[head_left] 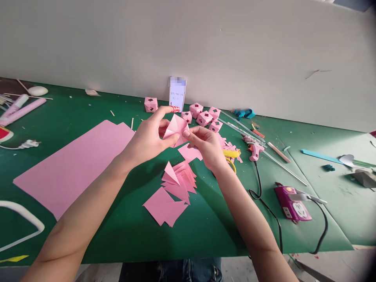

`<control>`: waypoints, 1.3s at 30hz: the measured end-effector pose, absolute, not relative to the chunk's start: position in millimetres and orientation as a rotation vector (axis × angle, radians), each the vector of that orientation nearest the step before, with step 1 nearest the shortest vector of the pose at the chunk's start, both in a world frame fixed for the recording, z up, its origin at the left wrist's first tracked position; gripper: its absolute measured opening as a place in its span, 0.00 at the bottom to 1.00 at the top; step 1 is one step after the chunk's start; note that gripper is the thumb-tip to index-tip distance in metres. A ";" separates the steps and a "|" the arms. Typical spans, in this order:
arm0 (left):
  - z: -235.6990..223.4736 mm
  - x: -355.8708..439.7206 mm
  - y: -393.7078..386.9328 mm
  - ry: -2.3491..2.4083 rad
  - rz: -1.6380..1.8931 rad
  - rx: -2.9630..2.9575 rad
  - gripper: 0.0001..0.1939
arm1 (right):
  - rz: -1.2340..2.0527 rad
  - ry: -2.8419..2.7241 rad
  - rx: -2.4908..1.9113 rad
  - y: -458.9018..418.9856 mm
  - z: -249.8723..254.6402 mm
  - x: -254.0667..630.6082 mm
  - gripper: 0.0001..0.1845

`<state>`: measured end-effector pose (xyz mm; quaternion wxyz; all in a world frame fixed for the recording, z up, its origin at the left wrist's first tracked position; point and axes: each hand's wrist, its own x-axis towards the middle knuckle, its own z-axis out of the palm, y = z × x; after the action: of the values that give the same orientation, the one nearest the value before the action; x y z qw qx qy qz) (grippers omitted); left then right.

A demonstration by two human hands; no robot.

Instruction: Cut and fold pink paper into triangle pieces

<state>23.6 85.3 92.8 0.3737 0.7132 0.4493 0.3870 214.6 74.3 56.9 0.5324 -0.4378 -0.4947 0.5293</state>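
"what's in your hands?"

"a folded pink paper (175,126), raised over the bench (214,235). my left hand (148,135) has it between thumb and curled fingers at nine o'clock; my right hand (209,145) pinches it closely at three. pink squares (164,205) lie toward six."

"how will it handle?"

"light, i'd say, crisp at the creases, easily crushed. i'd take it by the edges, fingertips only."

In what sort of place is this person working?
Probably a craft workspace, though I cannot tell whether at home or in a workshop. The signs are the creased paper being held, the pink paper shapes and the glue gun.
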 end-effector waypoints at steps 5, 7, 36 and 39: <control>85.7 23.6 87.7 1.114 1.040 1.879 0.32 | 1.290 -1.115 -1.037 73.8 56.0 213.2 0.22; 83.3 23.4 89.0 1.107 1.051 1.899 0.31 | 1.303 -1.100 -1.037 73.8 55.5 212.4 0.23; 89.2 26.7 87.3 1.084 0.905 1.781 0.33 | 1.018 -1.379 -1.009 74.9 53.7 214.8 0.17; 90.4 27.0 88.1 1.052 0.855 1.731 0.33 | 0.910 -1.424 -1.040 74.8 53.8 215.0 0.19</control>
<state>27.0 88.1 90.4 0.4542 0.7016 0.4261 0.3464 215.0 74.8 53.8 0.5470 -0.4387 -0.6008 0.3840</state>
